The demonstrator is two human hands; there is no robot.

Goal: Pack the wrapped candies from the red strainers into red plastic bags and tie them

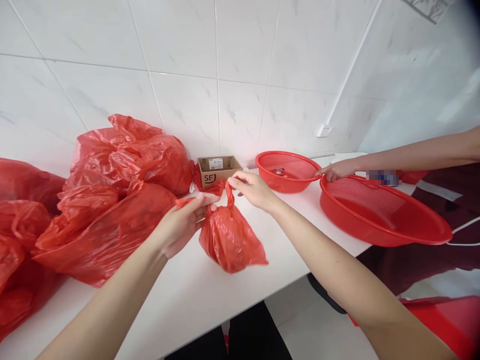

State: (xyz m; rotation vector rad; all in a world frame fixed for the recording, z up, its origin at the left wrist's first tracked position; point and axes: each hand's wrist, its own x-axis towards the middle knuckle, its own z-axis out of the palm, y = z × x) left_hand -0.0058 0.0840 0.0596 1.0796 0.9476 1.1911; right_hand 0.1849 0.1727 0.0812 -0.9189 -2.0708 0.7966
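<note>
Likely step: gathering or tying top of small, bulging red plastic bag [231, 242], on person's side of brown cardboard box [226, 175]. Right hand [254, 191] pinches upright handle, near box; left hand [184, 224] grips plastic at bag's left top. Bulge below, between grips. Next move seemingly calls for firm pinch, even tension.

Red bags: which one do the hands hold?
The small bag in front of the cardboard box; the other bags, farther left, are bigger and not held.

A white table [180, 295] stands against a grey-veined tile wall [243, 50] with a socket [324, 131], above pale flooring [311, 327]
</note>
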